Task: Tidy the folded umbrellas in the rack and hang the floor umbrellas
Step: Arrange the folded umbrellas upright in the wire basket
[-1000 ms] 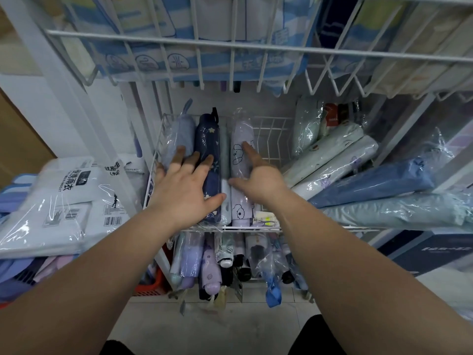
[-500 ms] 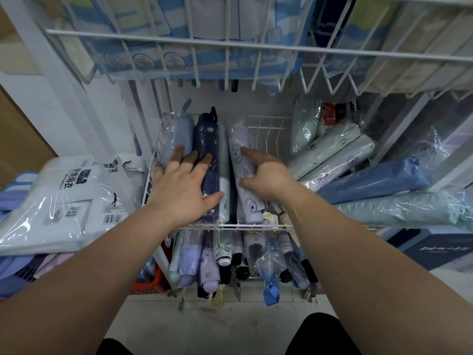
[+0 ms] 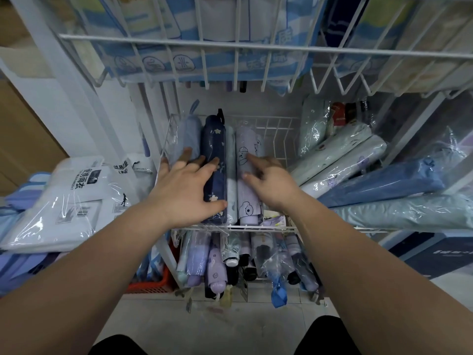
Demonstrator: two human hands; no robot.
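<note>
Glossy clear plastic sleeves [image 3: 188, 139] over cloth umbrellas [image 3: 214, 162]; white-coated wire basket [image 3: 279, 131].

A shop: white wire racks [image 3: 256, 228] stocked with plastic-sleeved folded umbrellas [image 3: 214, 139], and barcoded raincoat packs [image 3: 76, 190] stacked at nine o'clock.

4 folded umbrellas [image 3: 214, 165] lie side by side in wire basket [image 3: 279, 129].

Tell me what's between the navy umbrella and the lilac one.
A slim pale umbrella, packed between them, in the head view.
</note>
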